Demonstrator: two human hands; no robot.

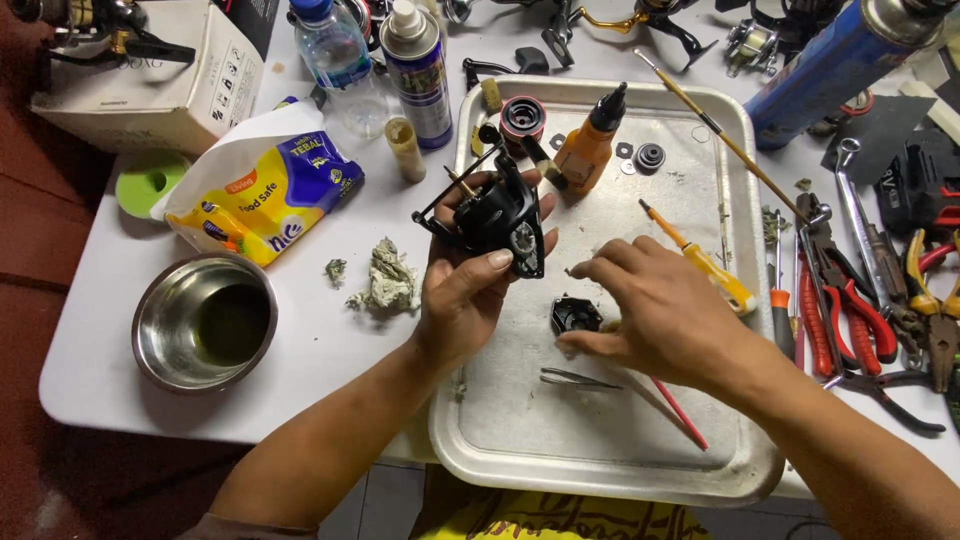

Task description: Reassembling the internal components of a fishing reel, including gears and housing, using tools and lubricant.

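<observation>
From the head view, the left hand (470, 290) holds a black reel body (495, 215) up over the tray (600, 440), its grip clamped around the underside with the thumb across the front, so the open gear side faces up and toward the camera where it can be seen into. The right hand (650, 310) hangs low over the tray's middle, fingers spread and bent, fingertips just touching or nearly touching a small black cover (576, 316) lying flat on the metal; its grip is apart and holds nothing that I can see. Tweezers (580, 379) lie just below the cover, and a red stick (680, 415) runs out from under the right wrist. A yellow screwdriver (705, 262) lies just beyond the right hand, an orange bottle (588, 145) stands at the tray's far edge beside a red spool (522, 117), and small washers (645, 157) sit loose near it, kept from rolling off by the tray's rim. On the tabletop (100, 370) to the left are a steel bowl (205, 320), a yellow pouch (265, 195), a greasy wad (385, 280) and a spray can (418, 70); pliers (850, 310) crowd the right side. Nothing lies between the right hand and the cover.
</observation>
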